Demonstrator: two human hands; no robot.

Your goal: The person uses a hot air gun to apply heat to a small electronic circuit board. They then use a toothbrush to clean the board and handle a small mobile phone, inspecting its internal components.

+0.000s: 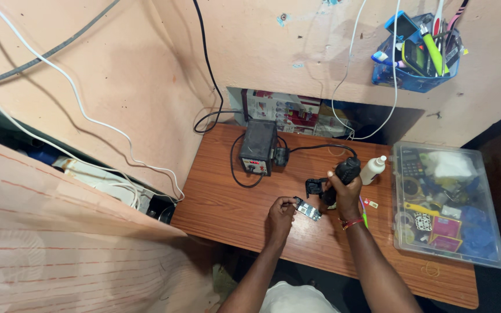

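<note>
My left hand [280, 212] pinches the left end of a small circuit board [307, 209] that lies on the wooden table [221, 203]. My right hand [344, 191] grips the black handle of a hot-air gun [346, 171], held upright with its lower end just right of the board. A black cable runs from the handle back to a dark box-shaped rework station [258, 147] at the rear of the table. A small black holder [314, 186] sits beside the gun.
A white squeeze bottle [373, 169] stands right of the gun. A clear plastic box [445, 203] of parts fills the right side. A blue basket [416, 55] of tools hangs on the wall. Cables run down the wall on the left.
</note>
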